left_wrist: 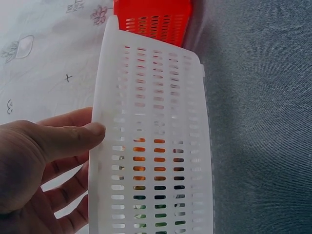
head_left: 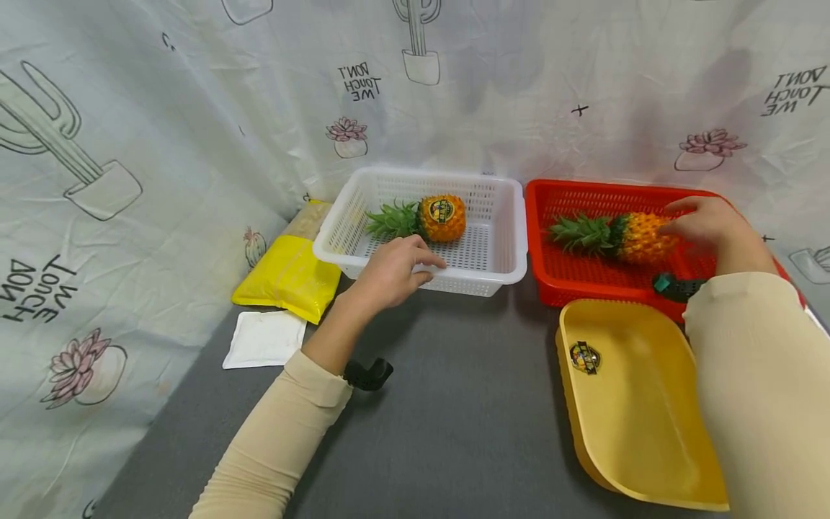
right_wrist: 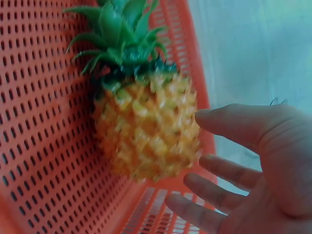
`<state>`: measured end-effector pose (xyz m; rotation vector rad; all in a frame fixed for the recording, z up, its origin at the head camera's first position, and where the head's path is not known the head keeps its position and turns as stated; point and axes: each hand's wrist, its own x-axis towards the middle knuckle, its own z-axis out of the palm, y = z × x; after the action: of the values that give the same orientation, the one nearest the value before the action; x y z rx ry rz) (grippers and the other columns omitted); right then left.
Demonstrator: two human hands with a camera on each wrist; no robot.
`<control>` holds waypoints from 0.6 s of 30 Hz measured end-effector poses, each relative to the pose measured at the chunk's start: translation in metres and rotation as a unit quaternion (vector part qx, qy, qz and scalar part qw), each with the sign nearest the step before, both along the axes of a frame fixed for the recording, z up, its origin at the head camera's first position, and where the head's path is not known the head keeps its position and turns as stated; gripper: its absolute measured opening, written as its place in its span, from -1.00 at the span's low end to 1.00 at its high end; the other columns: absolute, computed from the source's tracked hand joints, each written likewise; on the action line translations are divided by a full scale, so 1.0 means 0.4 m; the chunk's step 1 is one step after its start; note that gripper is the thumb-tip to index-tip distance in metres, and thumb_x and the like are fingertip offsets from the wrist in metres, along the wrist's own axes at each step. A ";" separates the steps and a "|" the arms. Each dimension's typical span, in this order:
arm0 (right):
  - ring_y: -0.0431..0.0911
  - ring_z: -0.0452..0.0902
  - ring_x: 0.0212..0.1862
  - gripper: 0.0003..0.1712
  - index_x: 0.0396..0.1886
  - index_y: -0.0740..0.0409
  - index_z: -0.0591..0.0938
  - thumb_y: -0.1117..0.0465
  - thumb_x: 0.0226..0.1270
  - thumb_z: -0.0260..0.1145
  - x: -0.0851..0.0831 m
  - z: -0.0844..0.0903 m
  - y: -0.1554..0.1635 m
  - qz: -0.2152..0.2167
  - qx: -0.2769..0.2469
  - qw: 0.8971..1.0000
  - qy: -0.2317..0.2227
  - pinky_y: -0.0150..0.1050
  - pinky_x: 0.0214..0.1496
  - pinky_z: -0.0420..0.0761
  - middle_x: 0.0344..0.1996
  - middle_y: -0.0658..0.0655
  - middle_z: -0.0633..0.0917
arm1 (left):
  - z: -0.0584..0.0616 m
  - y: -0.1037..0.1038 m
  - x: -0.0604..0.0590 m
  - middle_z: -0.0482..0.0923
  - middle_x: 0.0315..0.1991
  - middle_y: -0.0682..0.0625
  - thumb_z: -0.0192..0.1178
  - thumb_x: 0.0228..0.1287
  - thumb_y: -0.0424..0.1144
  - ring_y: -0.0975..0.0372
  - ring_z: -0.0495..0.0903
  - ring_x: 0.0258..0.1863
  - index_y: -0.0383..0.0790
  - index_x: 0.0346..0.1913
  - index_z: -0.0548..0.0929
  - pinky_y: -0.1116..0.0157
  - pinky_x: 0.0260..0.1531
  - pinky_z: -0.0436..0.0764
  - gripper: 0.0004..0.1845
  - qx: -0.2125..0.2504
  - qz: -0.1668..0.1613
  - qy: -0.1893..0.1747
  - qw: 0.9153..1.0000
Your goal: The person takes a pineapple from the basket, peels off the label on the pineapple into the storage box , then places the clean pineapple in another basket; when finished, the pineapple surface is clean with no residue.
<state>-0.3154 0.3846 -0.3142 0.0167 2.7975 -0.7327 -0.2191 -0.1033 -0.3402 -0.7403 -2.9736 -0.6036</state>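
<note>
In the head view my left hand [head_left: 395, 272] is at the front rim of a white perforated basket [head_left: 512, 238]. The left wrist view shows its thumb against the rim's outer side and the fingers behind the wall, pinching the rim. Inside that basket lies a pineapple [head_left: 443, 218] with a round label, leaves to the left. Over a red perforated basket [head_left: 545, 277], my right hand [head_left: 707, 227] is beside the base of a second pineapple [head_left: 645, 238]. In the right wrist view its fingers are spread, with the thumb tip near the fruit's side [right_wrist: 151, 131].
A yellow tray [head_left: 622, 425] with a label sits in front of the red basket. Left of the white basket are a yellow bag [head_left: 292, 274] and a flat white packet [head_left: 266, 339]. A printed curtain [head_left: 493, 108] hangs behind the grey table [head_left: 441, 404].
</note>
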 end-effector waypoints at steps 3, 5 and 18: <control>0.58 0.20 0.26 -0.20 0.53 0.42 0.20 -0.06 0.58 0.08 0.012 0.019 -0.027 0.004 0.003 1.000 0.024 0.50 0.28 0.28 0.40 0.69 0.15 | -0.005 0.001 0.003 0.64 0.05 -0.01 0.32 0.43 -0.28 0.08 0.60 0.03 0.01 0.16 0.79 0.10 0.04 0.57 -0.70 -0.002 0.003 0.009 1.000; 0.58 0.18 0.28 -0.20 0.55 0.41 0.20 -0.07 0.59 0.07 0.015 0.029 -0.048 0.003 -0.006 0.999 0.033 0.52 0.29 0.25 0.41 0.69 0.15 | -0.008 0.000 0.006 0.65 0.06 0.00 0.32 0.43 -0.27 0.07 0.60 0.05 0.02 0.15 0.79 0.09 0.06 0.57 -0.70 -0.004 0.007 0.017 1.000; 0.40 0.20 0.48 -0.05 0.70 0.11 0.03 -0.26 0.56 0.10 0.025 0.103 -0.180 0.037 -0.118 0.992 -0.001 0.27 0.41 0.42 0.60 0.43 0.16 | -0.022 -0.003 0.014 0.67 0.03 0.02 0.35 0.40 -0.25 0.07 0.57 0.00 0.05 0.11 0.81 0.11 0.04 0.53 -0.71 0.010 0.008 0.058 0.998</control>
<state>-0.3053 0.3127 -0.2728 -0.1271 2.6738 -1.0388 -0.2134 -0.1044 -0.3491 -0.7239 -2.8611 -0.5667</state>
